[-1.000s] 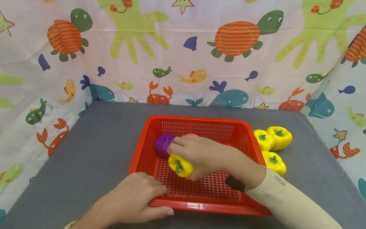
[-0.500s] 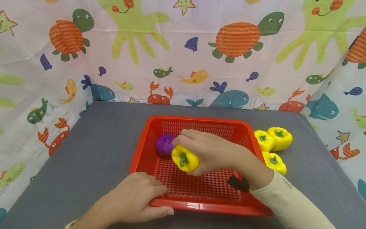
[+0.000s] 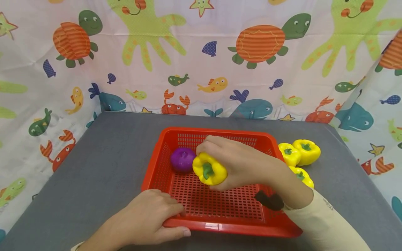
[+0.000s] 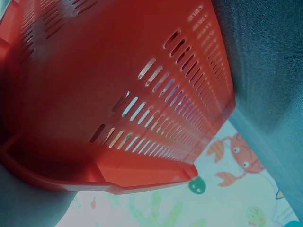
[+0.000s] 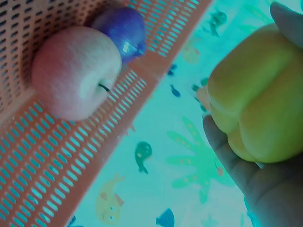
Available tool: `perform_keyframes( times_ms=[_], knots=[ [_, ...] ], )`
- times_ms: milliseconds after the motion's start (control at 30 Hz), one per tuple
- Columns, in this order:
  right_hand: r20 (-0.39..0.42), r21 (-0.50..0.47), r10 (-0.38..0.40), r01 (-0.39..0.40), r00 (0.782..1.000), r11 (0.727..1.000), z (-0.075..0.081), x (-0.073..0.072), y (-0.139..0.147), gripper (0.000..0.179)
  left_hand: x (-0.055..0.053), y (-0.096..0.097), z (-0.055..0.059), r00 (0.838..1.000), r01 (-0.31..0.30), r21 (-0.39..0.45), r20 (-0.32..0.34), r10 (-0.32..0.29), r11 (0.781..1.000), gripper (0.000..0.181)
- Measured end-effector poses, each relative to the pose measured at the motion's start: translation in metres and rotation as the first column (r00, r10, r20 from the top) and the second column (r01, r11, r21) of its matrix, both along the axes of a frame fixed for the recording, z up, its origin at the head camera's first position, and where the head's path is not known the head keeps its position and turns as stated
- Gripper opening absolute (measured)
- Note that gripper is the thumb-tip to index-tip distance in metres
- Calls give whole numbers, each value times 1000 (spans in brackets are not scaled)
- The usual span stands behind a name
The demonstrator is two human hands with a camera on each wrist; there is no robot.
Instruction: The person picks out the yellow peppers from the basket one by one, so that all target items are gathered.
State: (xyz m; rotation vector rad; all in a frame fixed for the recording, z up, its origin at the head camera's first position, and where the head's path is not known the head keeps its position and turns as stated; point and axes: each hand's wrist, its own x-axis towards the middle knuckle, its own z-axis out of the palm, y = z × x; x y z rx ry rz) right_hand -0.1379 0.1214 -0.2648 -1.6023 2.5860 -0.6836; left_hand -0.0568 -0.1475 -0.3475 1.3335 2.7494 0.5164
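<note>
My right hand grips a yellow bell pepper above the red basket, the green stem facing the head camera. In the right wrist view the pepper lies between thumb and fingers. My left hand holds the basket's front left corner, fingers over the rim and thumb outside the front. Inside, a purple, onion-like piece sits near the left wall. Beside it is a pinkish apple, seen in the right wrist view; my right hand hides it from the head view.
Three yellow bell peppers stand just outside the basket's right wall, the nearest partly behind my right forearm. The grey table extends around the basket. A printed sea-animal curtain hangs along the back and sides.
My right hand has lifted the yellow bell pepper slightly and moved it to the right, uncovering more of the purple piece. The left hand has stayed on the basket corner.
</note>
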Motion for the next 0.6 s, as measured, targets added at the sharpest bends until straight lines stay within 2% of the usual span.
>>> perform_keyframes(
  times_ms=[167, 400, 600],
  knots=[
    [9, -38, 2, -2, 1000, 999, 4, 4, 11, 67, 0, 0, 0, 1000, -4, -9, -5, 4, 1000, 43],
    [-14, -2, -34, 34, 999, 999, 11, 11, 26, 69, 0, -1, 0, 1000, -5, -13, -27, 4, 1000, 45],
    [-38, -35, -51, 49, 998, 998, 14, 15, 37, 69, 1, -2, 0, 1000, -6, -20, -22, 6, 1000, 47]
  ],
)
